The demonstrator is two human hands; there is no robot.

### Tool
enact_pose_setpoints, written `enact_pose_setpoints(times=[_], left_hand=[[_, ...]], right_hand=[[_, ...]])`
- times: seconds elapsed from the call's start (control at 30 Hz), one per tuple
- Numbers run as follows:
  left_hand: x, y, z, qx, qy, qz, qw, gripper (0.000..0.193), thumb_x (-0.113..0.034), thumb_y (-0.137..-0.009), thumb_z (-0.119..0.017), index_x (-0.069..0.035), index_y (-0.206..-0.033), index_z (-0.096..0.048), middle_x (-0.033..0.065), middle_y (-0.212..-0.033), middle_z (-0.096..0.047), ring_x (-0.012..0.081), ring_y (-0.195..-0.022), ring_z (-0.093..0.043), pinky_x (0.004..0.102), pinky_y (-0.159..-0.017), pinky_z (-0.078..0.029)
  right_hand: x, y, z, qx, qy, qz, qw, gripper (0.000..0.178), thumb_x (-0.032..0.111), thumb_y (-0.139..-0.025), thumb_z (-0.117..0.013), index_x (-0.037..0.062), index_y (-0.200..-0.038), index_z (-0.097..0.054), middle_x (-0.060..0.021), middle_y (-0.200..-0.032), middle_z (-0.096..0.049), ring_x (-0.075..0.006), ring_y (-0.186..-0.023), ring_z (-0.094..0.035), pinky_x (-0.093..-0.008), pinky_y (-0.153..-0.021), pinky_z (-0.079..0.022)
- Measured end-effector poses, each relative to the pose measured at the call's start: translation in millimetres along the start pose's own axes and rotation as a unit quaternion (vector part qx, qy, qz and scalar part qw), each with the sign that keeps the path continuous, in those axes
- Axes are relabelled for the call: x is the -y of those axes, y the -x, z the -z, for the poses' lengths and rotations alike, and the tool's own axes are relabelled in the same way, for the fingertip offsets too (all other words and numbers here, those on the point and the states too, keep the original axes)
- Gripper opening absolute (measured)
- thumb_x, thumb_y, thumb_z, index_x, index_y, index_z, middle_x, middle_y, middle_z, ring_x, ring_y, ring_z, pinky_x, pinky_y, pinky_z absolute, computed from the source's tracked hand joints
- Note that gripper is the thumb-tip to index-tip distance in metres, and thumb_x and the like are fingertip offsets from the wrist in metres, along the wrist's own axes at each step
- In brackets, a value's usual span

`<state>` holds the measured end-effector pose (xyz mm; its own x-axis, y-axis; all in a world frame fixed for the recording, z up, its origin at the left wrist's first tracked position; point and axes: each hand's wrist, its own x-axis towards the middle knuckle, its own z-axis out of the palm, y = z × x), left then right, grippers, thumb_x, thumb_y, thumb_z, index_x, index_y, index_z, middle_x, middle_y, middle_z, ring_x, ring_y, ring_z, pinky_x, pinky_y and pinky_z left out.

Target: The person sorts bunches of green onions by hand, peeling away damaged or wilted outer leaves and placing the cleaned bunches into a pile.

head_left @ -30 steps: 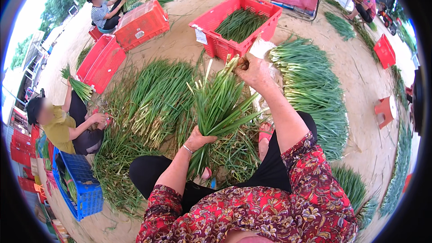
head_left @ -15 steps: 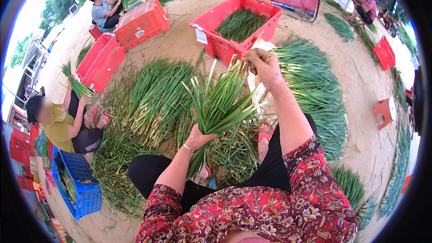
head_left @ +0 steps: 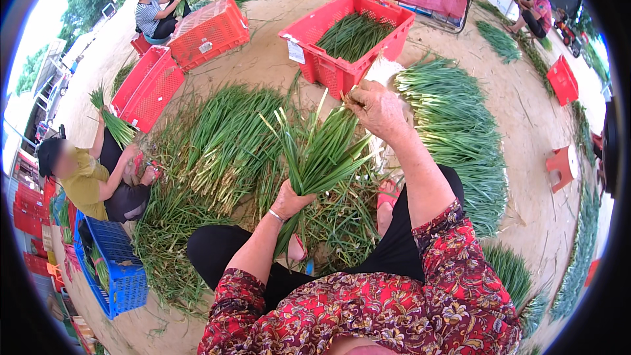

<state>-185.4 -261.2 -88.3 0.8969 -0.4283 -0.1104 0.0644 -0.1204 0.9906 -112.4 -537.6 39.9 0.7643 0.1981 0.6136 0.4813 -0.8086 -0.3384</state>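
Note:
A fanned bunch of chives (head_left: pixel 322 154) stands up in front of me, its green leaves spread and its pale stem ends toward the top. Low on the bunch, my left hand (head_left: pixel 289 201) is wrapped round the leaves. At the upper end my right hand (head_left: pixel 378 110) pinches pale, brownish stem ends between thumb and fingers; exactly what sits in the pinch is partly hidden. Loose chives (head_left: pixel 230 135) lie heaped to the left of the bunch, and a neat spread of chives (head_left: pixel 453 138) lies to the right.
A red crate (head_left: pixel 351 62) of chives stands ahead. Left are more red crates (head_left: pixel 150 89), a blue crate (head_left: pixel 121 276) and a seated person (head_left: pixel 89 177) holding chives. Trimmings (head_left: pixel 181 256) cover the ground near my legs. A red stool (head_left: pixel 562 167) stands far right.
My right hand has come slightly down and to the left along the stem ends. My left hand keeps its hold. The person at left has lowered one hand from their bunch.

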Motion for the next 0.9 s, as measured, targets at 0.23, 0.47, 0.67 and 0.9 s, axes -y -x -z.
enact_pose_setpoints(times=[0.23,0.47,0.67,0.9], left_hand=[[3,1,4,-0.018,-0.02,-0.017,0.999,0.032,-0.001,-0.071,-0.074,-0.001,-0.101,-0.063,0.0034,-0.094,-0.069,0.0117,-0.084,-0.063,0.0287,-0.079,-0.051],[-1,3,4,-0.04,-0.116,-0.039,0.992,0.034,-0.005,-0.072,-0.073,0.0,-0.104,-0.063,0.0073,-0.094,-0.07,0.0148,-0.083,-0.065,0.0306,-0.079,-0.052],[-1,5,3,-0.025,-0.128,-0.04,0.991,0.04,-0.003,-0.074,-0.07,0.001,-0.113,-0.06,0.0076,-0.099,-0.069,0.0138,-0.089,-0.065,0.0293,-0.084,-0.051],[-8,7,0,-0.033,-0.119,-0.036,0.992,0.044,0.0,-0.075,-0.068,0.002,-0.118,-0.058,0.0066,-0.101,-0.069,0.0111,-0.093,-0.063,0.0273,-0.085,-0.05]], right_hand=[[-14,-9,29,-0.103,-0.179,-0.154,0.966,0.016,0.014,-0.085,-0.068,-0.0002,-0.082,-0.06,-0.0141,-0.079,-0.061,-0.0251,-0.07,-0.061,-0.0366,-0.064,-0.048],[-13,0,8,0.035,0.047,-0.175,0.983,0.042,0.045,-0.079,-0.072,0.0045,-0.087,-0.071,-0.0179,-0.086,-0.066,-0.032,-0.082,-0.063,-0.0414,-0.076,-0.049],[-16,-2,7,0.116,-0.129,-0.284,0.943,0.049,0.047,-0.076,-0.076,-0.0002,-0.088,-0.069,-0.0122,-0.073,-0.067,-0.0244,-0.067,-0.063,-0.0362,-0.065,-0.048],[-8,-2,12,0.14,-0.056,-0.317,0.936,0.048,0.052,-0.074,-0.076,0.0044,-0.083,-0.071,-0.0087,-0.068,-0.067,-0.0191,-0.064,-0.064,-0.0354,-0.063,-0.048]])
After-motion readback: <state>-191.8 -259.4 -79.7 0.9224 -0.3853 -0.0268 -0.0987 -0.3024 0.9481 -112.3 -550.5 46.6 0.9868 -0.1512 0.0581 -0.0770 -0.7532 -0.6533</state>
